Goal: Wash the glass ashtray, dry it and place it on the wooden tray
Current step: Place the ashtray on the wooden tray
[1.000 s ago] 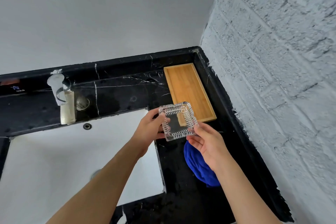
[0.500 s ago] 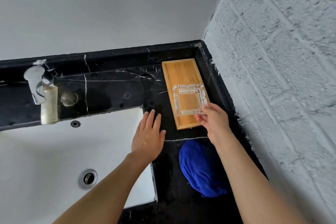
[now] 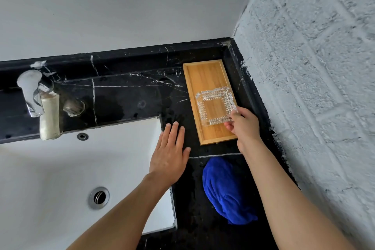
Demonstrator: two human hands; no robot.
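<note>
The square clear glass ashtray (image 3: 215, 105) is over the wooden tray (image 3: 205, 79), which lies on the black marble counter in the back right corner. My right hand (image 3: 243, 126) grips the ashtray's near right corner with thumb and fingers. Whether the ashtray rests flat on the tray I cannot tell. My left hand (image 3: 170, 154) is flat and empty, fingers spread, over the sink's right rim and the counter to the left of the tray.
A crumpled blue cloth (image 3: 227, 191) lies on the counter just in front of the tray. The white sink (image 3: 50, 178) with its drain (image 3: 99, 197) fills the left. A chrome tap (image 3: 34, 95) stands at the back left. A rough white brick wall (image 3: 314, 87) bounds the right.
One second ago both hands held the ashtray above the counter. My left hand let go and dropped flat by the sink rim. My right hand carried the ashtray onto the tray.
</note>
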